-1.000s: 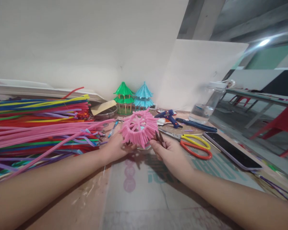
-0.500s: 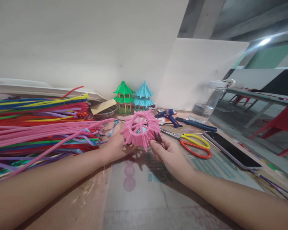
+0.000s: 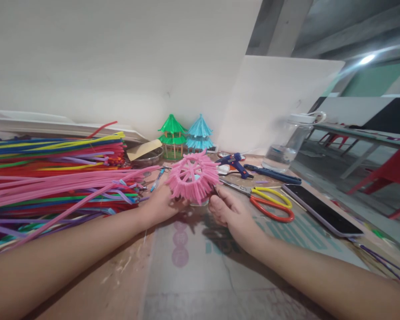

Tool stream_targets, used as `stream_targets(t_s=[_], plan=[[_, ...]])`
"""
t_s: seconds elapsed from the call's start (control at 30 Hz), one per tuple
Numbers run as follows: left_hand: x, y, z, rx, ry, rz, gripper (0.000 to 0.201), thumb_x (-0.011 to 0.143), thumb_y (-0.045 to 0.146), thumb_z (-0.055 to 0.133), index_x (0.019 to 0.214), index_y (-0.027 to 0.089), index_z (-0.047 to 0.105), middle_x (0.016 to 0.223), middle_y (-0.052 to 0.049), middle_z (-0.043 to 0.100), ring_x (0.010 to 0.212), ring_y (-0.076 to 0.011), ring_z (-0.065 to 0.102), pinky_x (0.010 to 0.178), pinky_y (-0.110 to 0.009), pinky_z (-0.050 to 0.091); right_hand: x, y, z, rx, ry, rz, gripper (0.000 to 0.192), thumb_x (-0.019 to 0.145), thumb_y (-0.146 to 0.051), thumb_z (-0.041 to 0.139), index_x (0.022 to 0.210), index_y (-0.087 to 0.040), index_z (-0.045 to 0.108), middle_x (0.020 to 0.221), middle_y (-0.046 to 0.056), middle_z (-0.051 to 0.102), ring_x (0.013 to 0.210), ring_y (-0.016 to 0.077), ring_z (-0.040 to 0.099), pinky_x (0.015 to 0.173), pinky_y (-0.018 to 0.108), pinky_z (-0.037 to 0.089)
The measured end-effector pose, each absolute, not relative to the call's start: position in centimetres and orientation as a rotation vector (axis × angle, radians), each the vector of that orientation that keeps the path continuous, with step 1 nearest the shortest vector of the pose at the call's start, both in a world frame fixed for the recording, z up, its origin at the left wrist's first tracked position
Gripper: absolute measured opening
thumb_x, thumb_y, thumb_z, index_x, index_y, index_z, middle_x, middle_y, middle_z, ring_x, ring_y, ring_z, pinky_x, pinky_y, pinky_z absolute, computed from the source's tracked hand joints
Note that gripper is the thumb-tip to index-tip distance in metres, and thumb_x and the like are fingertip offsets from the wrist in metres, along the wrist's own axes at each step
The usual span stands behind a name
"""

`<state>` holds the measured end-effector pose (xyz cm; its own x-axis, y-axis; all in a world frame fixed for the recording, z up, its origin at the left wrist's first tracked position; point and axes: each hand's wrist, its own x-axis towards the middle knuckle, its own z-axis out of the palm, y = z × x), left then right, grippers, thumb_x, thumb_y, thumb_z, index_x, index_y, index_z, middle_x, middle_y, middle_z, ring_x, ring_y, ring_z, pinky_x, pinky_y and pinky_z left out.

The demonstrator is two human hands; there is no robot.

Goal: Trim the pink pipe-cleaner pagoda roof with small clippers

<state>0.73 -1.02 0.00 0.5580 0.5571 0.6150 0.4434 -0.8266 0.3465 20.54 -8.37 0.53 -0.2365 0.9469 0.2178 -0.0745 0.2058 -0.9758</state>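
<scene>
While the left hand (image 3: pixel 160 205) cups the pink dome (image 3: pixel 194 176) from below near the table's (image 3: pixel 200 275) far edge, the right hand (image 3: pixel 231 213) pinches its fringe, perhaps around snips. Light, soft and crushable, it wants holding by the rim.

Nothing legible for you here. The mat (image 3: pixel 200 262) on the table carries faded teal lettering and a pink round mark, both too blurred and partly covered to read. No readable labels on the tools or the bottle (image 3: pixel 288 146).
</scene>
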Motion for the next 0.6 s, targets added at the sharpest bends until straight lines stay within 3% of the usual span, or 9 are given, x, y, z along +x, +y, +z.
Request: stream_targets(t_s=[0.17, 0.6], plan=[[0.68, -0.72, -0.11, 2.504, 0.864, 1.257, 0.046, 0.091, 0.053, 0.058, 0.123, 0.022, 0.066, 0.13, -0.011, 0.067, 0.132, -0.0341, 0.054, 0.116, -0.054, 0.041, 20.59, -8.59, 0.54, -0.825, -1.406, 1.298, 0.055, 0.079, -0.074, 0.062, 0.081, -0.021, 0.051, 0.06, -0.007, 0.033, 0.051, 0.01, 0.024, 0.046, 0.025, 0.017], [0.94, -1.47, 0.69, 2.525, 0.843, 1.196, 0.044, 0.093, 0.059, 0.052, 0.106, 0.021, 0.071, 0.112, -0.009, 0.073, 0.123, -0.0332, 0.059, 0.11, -0.052, 0.045, 20.29, -7.71, -0.38, -0.839, -1.444, 1.408, 0.053, 0.078, -0.072, 0.063, 0.086, -0.02, 0.055, 0.056, -0.01, 0.03, 0.046, 0.0081, 0.019, 0.042, 0.024, 0.013]])
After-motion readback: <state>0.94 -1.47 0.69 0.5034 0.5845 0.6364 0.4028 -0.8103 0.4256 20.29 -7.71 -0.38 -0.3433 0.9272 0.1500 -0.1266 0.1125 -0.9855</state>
